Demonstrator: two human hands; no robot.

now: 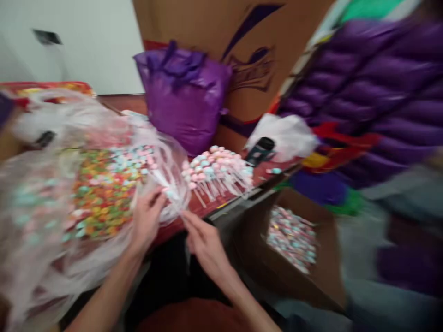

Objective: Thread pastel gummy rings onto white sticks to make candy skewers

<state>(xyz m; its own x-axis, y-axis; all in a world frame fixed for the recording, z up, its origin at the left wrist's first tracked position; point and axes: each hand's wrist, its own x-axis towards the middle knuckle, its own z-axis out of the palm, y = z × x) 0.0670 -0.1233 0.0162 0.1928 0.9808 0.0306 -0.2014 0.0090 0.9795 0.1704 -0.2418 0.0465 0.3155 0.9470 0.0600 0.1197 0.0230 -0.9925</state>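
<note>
Head view (only cam, blurry). L hand (147, 219) at desk (207, 207) front edge, grip narrow, fingertips right by a pastel piece (168, 192); can't tell if it's pinched, too blurred. R hand (206, 237): thumb + index together on the lower end of bunched clear plastic (171, 210) that wraps or overlaps the piece, rest of fingers curled. So piece sits betw. the hands, just L of the stick pile.

Progress (judged): one pc. in hand, looks unfinished. Stick pile (221, 168), pastel balls on top w/ pale sticks toward the edge, looks done, approx. a heap. Loose mixed sweets (104, 198), orange/green/pastel, lie L in/under sheer plastic, so plenty left. Box (323, 276) R of desk, below its top, holds many small pastel pcs (294, 240); can't tell if wrapped.

Edges/room: desk edge runs diag. from hands up to R, past the pile. L side is crowded, plastic around the forearm = snag risk. Back is blocked by purple bag (187, 97) + big carton (263, 27). Dark can (261, 151) + white bag (285, 136) fill the far R end. Best room: dark gap off the edge, betw. R forearm and box.
</note>
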